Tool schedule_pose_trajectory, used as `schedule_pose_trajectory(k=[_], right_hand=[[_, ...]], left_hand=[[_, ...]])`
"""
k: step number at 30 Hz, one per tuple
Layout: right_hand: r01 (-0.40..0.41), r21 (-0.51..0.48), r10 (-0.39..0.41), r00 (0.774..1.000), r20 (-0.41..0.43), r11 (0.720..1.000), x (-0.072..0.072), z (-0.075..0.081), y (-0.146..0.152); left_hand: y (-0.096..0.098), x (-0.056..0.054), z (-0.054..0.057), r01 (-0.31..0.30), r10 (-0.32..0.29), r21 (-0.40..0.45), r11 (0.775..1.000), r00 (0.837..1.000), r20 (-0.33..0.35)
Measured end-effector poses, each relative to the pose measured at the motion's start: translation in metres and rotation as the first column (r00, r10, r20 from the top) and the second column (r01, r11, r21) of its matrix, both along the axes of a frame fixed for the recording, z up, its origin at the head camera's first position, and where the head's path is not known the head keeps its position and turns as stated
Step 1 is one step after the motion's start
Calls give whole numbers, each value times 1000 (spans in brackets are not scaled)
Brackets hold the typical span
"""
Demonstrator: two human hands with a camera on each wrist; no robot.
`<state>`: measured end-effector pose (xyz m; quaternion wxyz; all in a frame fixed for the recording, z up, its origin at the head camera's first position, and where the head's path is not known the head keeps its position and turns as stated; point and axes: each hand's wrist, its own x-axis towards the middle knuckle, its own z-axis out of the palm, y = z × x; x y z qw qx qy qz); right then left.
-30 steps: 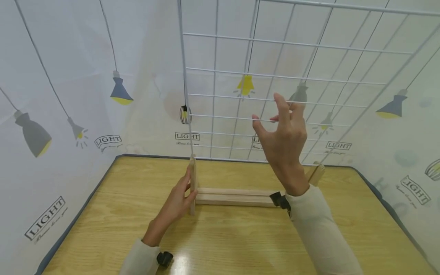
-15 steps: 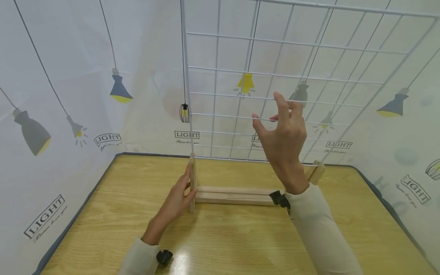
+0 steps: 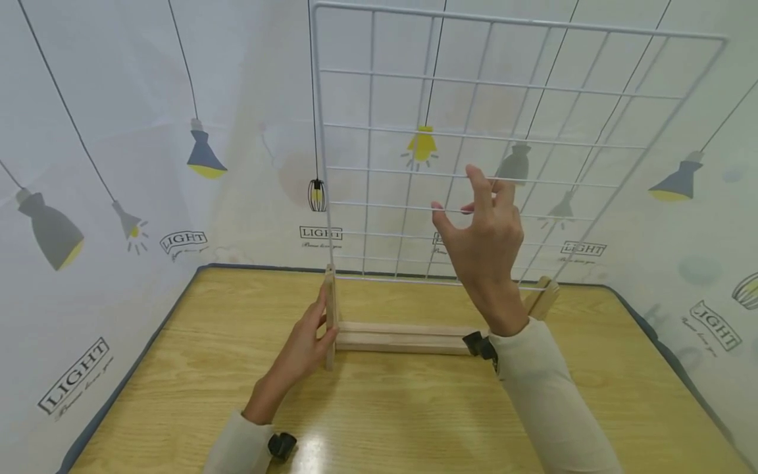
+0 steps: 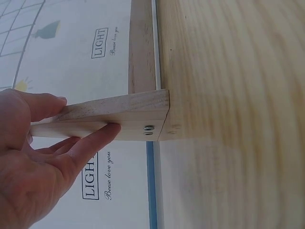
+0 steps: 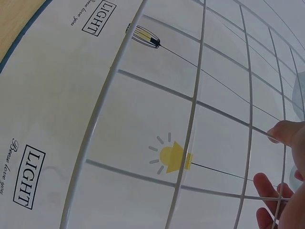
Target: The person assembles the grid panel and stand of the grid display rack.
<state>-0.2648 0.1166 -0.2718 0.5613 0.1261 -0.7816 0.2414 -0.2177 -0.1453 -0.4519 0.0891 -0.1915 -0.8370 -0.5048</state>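
A white wire grid panel stands tilted, its lower end by a light wooden stand. The stand has two upright side pieces joined by a low crossbar. My left hand grips the left side piece, thumb and fingers on opposite faces. Two metal screws show near its base in the left wrist view. My right hand holds the grid near its middle, with curled fingers at the wires. The right side piece is partly hidden behind my right wrist.
A wood-grain tabletop lies under the stand, with a dark blue edge around it. White sheeting printed with lamps and lettering encloses the back and sides. Each wrist carries a small black camera.
The top edge of the grid has come lower in the head view, so both upper corners now show. My right hand has shifted slightly left with it. The left hand keeps its place.
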Motion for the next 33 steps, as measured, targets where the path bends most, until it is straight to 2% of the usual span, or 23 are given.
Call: schedule_pose_trajectory(k=[7,12,23,33], right_hand=[[4,1,-4,1000,9,1000,0,-2,-1],[8,9,-8,1000,7,1000,-1,-5,-1],[0,29,-1,1000,23,1000,-2,-9,-1],[7,30,-8,1000,19,1000,-3,-13,-2]], left_hand=[[0,0,0,16,-16,1,1000,1000,-21],[0,-1,-1,0,0,-19,1000,999,-45],[1,-1,0,-3,3,-14,1000,1000,1],[1,-2,0,-1,1,-16,1000,1000,-22]])
